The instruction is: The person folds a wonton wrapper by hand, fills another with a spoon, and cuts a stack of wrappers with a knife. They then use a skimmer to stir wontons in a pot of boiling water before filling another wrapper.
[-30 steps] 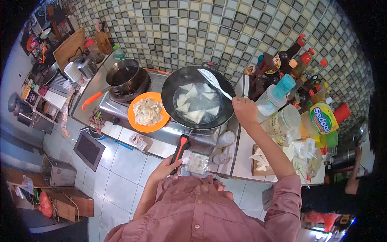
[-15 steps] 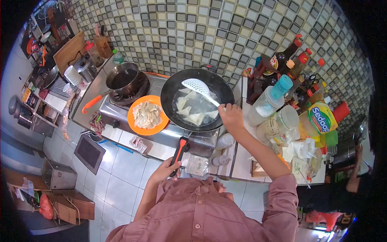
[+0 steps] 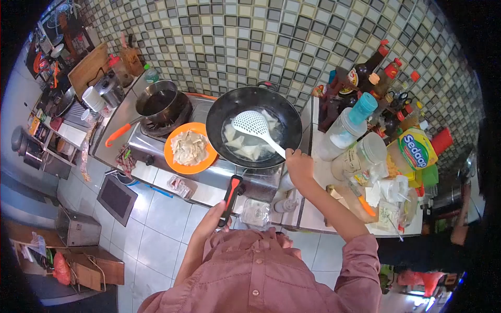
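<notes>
A black wok [image 3: 291, 112] sits on the stove with folded white dumplings [image 3: 251, 151] in its steaming liquid. My right hand [image 3: 299, 166] is closed round the handle of a white slotted skimmer [image 3: 251, 123], whose perforated bowl hangs over the dumplings. Lower down, my left hand [image 3: 213, 219] grips the black and orange handle [image 3: 231, 195] of the wok. To the wok's left, an orange plate [image 3: 169, 154] bears a heap of pale, uncooked-looking wrappers or dumplings [image 3: 189, 147].
A saucepan [image 3: 156, 99] with dark contents stands on the left burner, its orange handle sticking out leftward. Jars [image 3: 360, 154], sauce bottles [image 3: 389, 73] and a yellow Sedaap pack [image 3: 415, 148] crowd the right counter. An orange-handled knife [image 3: 365, 203] lies there too. Tiled wall [image 3: 235, 44] rises behind.
The skimmer has come down and slightly left, its bowl now nearer the middle of the wok. My left hand has turned a little on the wok handle.
</notes>
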The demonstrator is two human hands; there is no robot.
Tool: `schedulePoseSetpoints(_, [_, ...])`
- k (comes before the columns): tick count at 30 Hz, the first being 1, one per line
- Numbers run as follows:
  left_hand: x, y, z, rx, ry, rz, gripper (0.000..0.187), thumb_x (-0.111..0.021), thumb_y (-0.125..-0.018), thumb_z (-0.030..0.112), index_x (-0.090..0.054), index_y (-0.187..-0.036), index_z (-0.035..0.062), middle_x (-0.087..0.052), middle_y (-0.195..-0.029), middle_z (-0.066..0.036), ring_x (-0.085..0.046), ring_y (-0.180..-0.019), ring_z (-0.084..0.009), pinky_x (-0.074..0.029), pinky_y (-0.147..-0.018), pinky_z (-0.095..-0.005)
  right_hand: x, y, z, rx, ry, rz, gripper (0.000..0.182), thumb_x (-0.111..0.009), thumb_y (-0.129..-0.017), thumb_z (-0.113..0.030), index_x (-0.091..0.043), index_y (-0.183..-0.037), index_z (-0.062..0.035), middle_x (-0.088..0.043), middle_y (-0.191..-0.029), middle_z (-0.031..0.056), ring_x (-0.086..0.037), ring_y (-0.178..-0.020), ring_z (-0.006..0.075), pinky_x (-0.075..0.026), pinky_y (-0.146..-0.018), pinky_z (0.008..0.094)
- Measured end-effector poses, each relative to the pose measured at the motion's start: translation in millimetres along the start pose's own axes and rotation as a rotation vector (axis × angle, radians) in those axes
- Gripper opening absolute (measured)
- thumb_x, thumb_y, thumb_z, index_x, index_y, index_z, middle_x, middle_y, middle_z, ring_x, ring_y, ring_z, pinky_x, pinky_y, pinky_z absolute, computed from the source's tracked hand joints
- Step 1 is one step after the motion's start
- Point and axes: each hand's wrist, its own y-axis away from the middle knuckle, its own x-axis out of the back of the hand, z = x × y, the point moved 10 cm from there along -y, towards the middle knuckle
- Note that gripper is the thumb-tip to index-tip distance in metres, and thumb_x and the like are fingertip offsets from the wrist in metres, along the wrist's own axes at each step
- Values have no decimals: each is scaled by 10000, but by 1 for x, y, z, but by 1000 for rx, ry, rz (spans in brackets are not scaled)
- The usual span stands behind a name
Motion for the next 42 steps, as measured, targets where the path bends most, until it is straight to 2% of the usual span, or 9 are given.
schedulePoseSetpoints(5, [12, -8, -44, 75, 410, -27, 592, -317, -889, 602, -525, -943, 50, -549, -633, -54, -505, -456, -148, -425, -446, -248, -9, 18, 8, -84, -115, -133, 157, -558, -768, -103, -532, -912, -48, -587, -696, 97, -631, -596, 230, -491, -472, 330])
schedulePoseSetpoints(7, [42, -14, -84, 159, 355, 221, 505, -348, -914, 534, -534, -922, 65, -526, -609, -35, -497, -472, -135, -399, -442, -234, -19, 31, 12, -146, -172, -270, 191, -538, -782, -91, -506, -967, -56, -603, -702, 122, -642, -624, 259, -499, -477, 353])
schedulePoseSetpoints(11, [73, -27, -149, 187, -234, 184, 312, -488, -907, 347, -544, -758, 79, -470, -572, -1, -476, -500, -103, -387, -455, -245, 9, 59, 23, -222, -295, -381, 270, -561, -776, -106, -481, -1031, -62, -607, -709, 153, -640, -628, 301, -505, -494, 370])
schedulePoseSetpoints(18, [20, -17, -126, 335, -565, 84, 335, -561, -866, 323, -609, -796, -1, -511, -611, -7, -445, -536, -106, -353, -490, -262, 62, 136, 101, -532, -977, -183, 330, -649, -766, -160, -544, -1050, -28, -553, -730, 137, -549, -637, 262, -457, -605, 339])
schedulePoseSetpoints(21, [-10, -26, -116, 231, -731, -19, 326, -558, -871, 311, -610, -815, -6, -545, -640, -14, -467, -582, -102, -385, -531, -262, 61, 195, 170, -712, -568, 6, 282, -633, -777, -130, -565, -1026, -15, -548, -825, 144, -539, -682, 262, -447, -639, 343])
schedulePoseSetpoints(25, [-85, -27, -72, -43, -631, -198, 301, -536, -897, 263, -588, -761, 0, -559, -646, -9, -474, -629, -81, -406, -568, -248, 73, 242, 217, -724, -437, 82, 234, -613, -787, -113, -575, -998, -19, -542, -880, 147, -539, -738, 263, -445, -655, 338])
schedulePoseSetpoints(27, [-118, -22, -52, -63, -608, -245, 298, -531, -903, 252, -577, -745, 4, -557, -645, -7, -472, -623, -73, -399, -557, -241, 61, 270, 244, -987, -564, -30, 182, -584, -790, -101, -560, -942, -4, -553, -929, 195, -515, -877, 353, -413, -779, 405])
schedulePoseSetpoints(37, [-221, -17, -14, -62, -412, -145, 442, -560, -891, 278, -484, -538, 23, -472, -516, 15, -407, -510, -40, -342, -474, -213, -14, 279, 345, -834, -559, 130, 313, -609, -794, -204, -558, -1019, 8, -560, -993, 187, -504, -951, 360, -376, -858, 427])
schedulePoseSetpoints(42, [-239, -14, -8, -142, -311, 17, 401, -544, -900, 239, -501, -560, 31, -517, -544, -2, -454, -502, -58, -340, -475, -214, -39, 264, 352, -800, -611, -139, 411, -657, -750, -307, -563, -1031, -22, -593, -958, 173, -546, -910, 337, -413, -814, 417])
